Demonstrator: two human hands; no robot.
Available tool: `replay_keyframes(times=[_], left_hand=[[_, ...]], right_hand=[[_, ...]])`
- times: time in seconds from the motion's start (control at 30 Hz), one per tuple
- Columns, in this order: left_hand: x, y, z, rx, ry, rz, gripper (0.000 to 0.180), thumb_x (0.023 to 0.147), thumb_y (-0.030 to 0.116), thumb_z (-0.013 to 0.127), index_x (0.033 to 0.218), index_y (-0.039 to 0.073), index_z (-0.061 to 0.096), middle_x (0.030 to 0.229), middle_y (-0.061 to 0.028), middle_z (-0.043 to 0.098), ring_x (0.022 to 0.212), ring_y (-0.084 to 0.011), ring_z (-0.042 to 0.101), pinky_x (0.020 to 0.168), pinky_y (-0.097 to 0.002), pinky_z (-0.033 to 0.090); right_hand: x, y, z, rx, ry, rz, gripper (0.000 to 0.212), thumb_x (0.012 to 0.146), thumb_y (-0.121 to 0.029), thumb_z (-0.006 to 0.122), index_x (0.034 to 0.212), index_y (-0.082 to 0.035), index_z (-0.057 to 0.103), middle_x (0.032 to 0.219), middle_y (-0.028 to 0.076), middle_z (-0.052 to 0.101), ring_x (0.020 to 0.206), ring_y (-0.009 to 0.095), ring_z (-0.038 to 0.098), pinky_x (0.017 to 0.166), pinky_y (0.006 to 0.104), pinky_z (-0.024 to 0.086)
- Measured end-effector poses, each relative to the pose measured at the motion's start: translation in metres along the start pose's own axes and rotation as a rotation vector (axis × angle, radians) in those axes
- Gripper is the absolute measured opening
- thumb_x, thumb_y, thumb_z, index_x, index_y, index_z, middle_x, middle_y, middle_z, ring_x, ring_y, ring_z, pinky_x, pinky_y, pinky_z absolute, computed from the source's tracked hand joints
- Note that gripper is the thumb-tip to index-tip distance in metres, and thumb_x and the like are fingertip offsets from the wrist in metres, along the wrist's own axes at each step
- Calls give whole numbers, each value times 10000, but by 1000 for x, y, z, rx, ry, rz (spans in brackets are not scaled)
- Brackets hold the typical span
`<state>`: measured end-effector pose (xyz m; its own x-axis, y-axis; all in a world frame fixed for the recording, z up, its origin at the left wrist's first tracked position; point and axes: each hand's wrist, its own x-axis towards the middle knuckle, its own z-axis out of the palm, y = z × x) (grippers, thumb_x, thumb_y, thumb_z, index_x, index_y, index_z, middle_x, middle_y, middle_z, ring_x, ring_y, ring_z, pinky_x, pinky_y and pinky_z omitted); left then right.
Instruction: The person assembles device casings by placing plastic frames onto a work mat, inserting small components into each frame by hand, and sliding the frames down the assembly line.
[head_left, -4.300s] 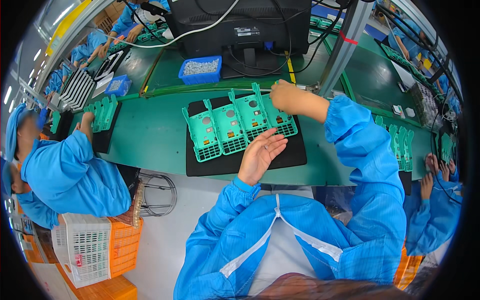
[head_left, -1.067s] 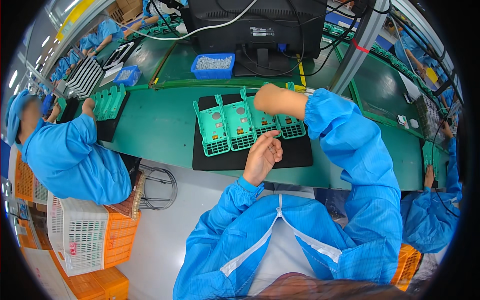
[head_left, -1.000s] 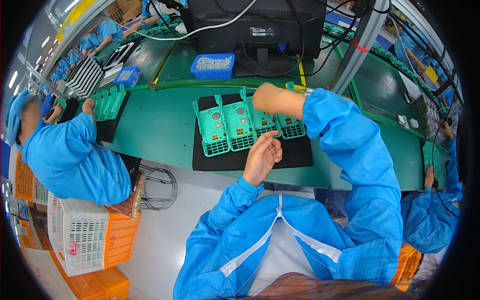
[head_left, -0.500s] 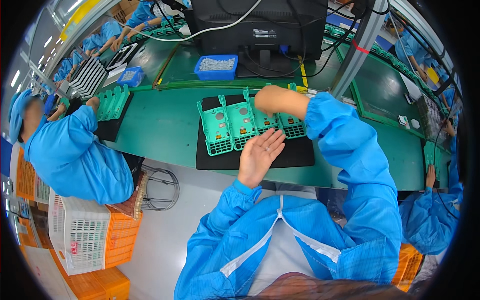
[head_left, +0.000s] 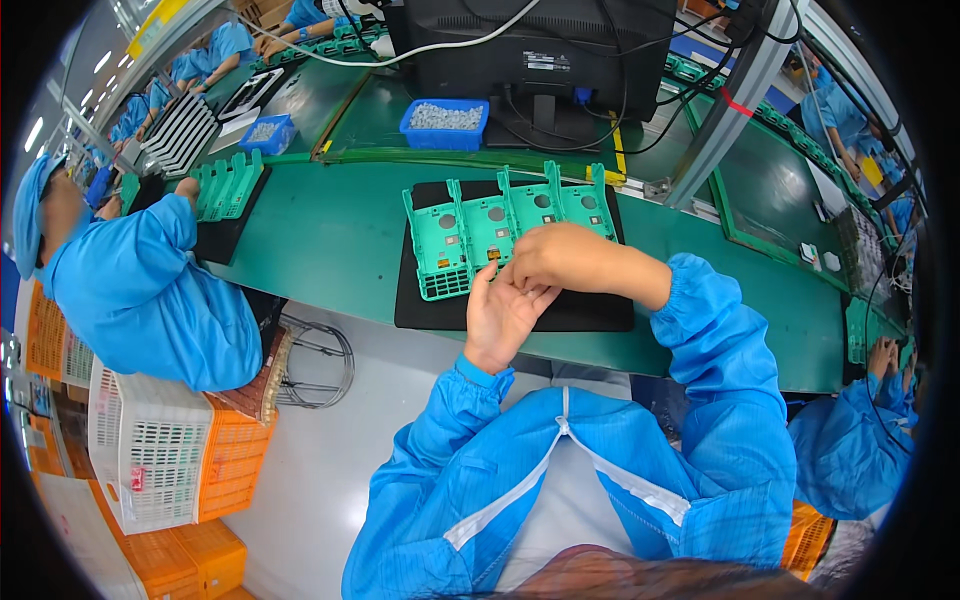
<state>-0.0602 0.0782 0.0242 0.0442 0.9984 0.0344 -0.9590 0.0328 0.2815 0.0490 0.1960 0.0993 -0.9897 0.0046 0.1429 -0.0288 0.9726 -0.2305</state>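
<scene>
A row of several green plastic housings (head_left: 437, 228) with grid-like near ends lies on a black mat (head_left: 420, 314). My left hand (head_left: 502, 322) is palm up in front of them, its visible fingers stretched out. My right hand (head_left: 568, 257) reaches over from the right, its fingers bent and pressed together at the left hand's fingertips. Whatever it pinches is too small or hidden to make out. The right hand covers part of the two right-hand housings.
Beyond the mat stand a blue bin (head_left: 445, 130) of small pale grey pieces and a black monitor (head_left: 530, 60). A metal post (head_left: 725, 110) rises at the right. To the left sits a co-worker (head_left: 150, 300) in blue, beside stacked crates (head_left: 155, 450).
My right hand has come down from the housings to my left hand's fingers. The small pale piece that showed in my left palm is now out of sight. The housings have stayed on the mat.
</scene>
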Motion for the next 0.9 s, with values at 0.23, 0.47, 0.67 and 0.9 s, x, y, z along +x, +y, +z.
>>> replay_keyframes(times=[0.23,0.47,0.67,0.9], left_hand=[[1,-5,-3,-82,-11,0,512,949,373,367,1267,-23,431,1192,-153,520,1151,-264,500,1058,-419,361],[4,-7,-13,-119,-21,28,499,952,352,378,1274,-25,434,1254,-143,503,1141,-233,499,1023,-399,381],[-3,-8,-7,295,94,109,367,977,256,408,1221,-8,485,1207,-131,554,1131,-228,537,985,-379,428],[-6,-3,2,427,144,121,254,957,213,529,1097,2,551,1055,-132,632,986,-235,633,880,-353,515]], right_hand=[[-4,-5,-2,-77,50,-70,173,724,-135,621,886,-97,669,831,36,611,859,225,599,716,354,480],[-7,-5,-6,4,103,-148,172,722,-126,639,884,-70,647,822,63,603,851,242,592,727,362,473],[-12,-7,-20,245,22,125,174,756,-131,662,897,-54,595,842,84,611,823,277,591,742,379,464],[-9,-12,-23,119,123,104,226,780,-139,654,980,-61,581,826,105,621,818,280,614,712,386,488]])
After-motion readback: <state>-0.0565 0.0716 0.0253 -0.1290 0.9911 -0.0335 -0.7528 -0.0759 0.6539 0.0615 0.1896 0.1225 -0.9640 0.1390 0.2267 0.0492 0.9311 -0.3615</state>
